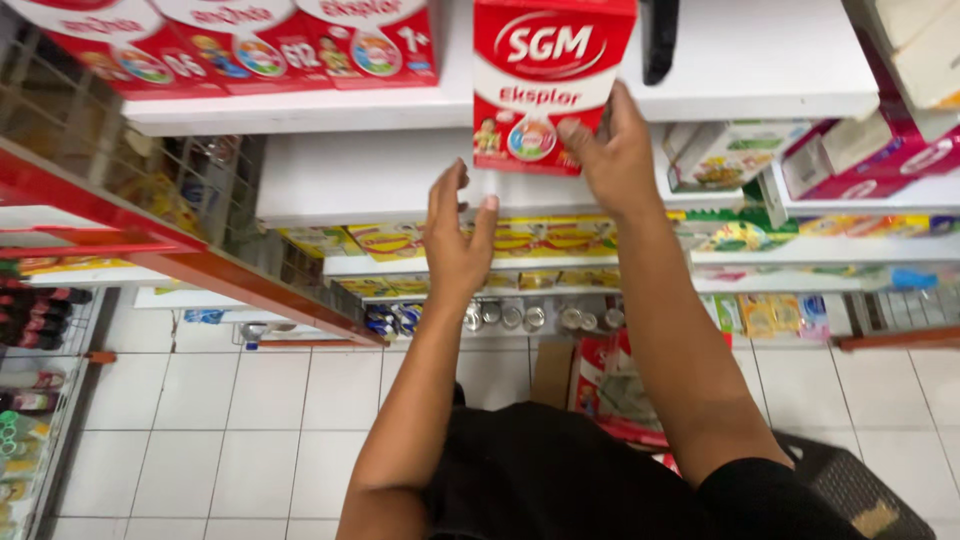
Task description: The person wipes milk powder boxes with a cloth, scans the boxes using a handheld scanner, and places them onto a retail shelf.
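My right hand (612,150) grips the lower right corner of a red and white carton (545,75) and holds it up against the white top shelf (760,60). My left hand (458,235) hovers just below and left of the carton, fingers apart, holding nothing. Both arms reach up from the bottom of the view.
More red and white cartons (250,45) stand in a row on the top shelf at the left. Lower shelves hold yellow packs (540,238) and small tins (510,316). Pink boxes (880,150) sit at the right. A dark basket (850,490) and a red carton (610,385) rest on the tiled floor.
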